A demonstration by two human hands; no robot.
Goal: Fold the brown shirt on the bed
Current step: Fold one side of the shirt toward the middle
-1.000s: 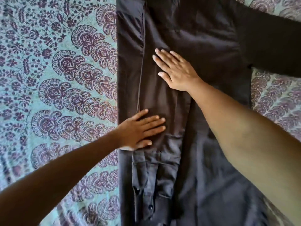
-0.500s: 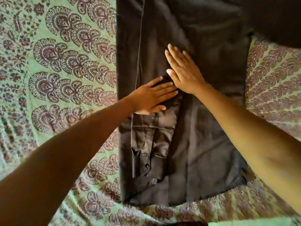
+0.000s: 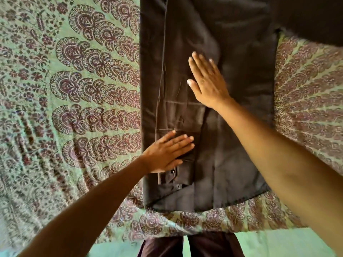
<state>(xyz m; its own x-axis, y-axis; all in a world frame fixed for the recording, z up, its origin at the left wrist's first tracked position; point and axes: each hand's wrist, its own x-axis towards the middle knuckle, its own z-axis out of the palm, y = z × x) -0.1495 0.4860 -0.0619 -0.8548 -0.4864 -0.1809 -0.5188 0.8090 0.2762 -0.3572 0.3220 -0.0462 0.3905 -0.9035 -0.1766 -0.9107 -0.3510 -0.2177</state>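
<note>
The brown shirt (image 3: 239, 101) lies flat on the bed, its hem toward me. Its left side is folded inward, and the left sleeve (image 3: 178, 115) runs down over the body with the buttoned cuff near the hem. The other sleeve (image 3: 311, 17) stretches off to the upper right. My left hand (image 3: 168, 152) lies flat, fingers together, on the folded sleeve just above the cuff. Higher up on the middle of the shirt, my right hand (image 3: 207, 81) presses flat, fingers pointing away from me. Neither hand grips cloth.
A green bedspread (image 3: 74, 89) with a maroon paisley print covers the bed. Its near edge (image 3: 185, 227) runs across the bottom of the view, just below the shirt's hem. My dark trousers (image 3: 189, 245) show beneath that edge.
My left hand has slid down the folded sleeve toward the cuff. My right hand stays flat on the shirt's middle. The view has shifted toward the hem and the bed's edge.
</note>
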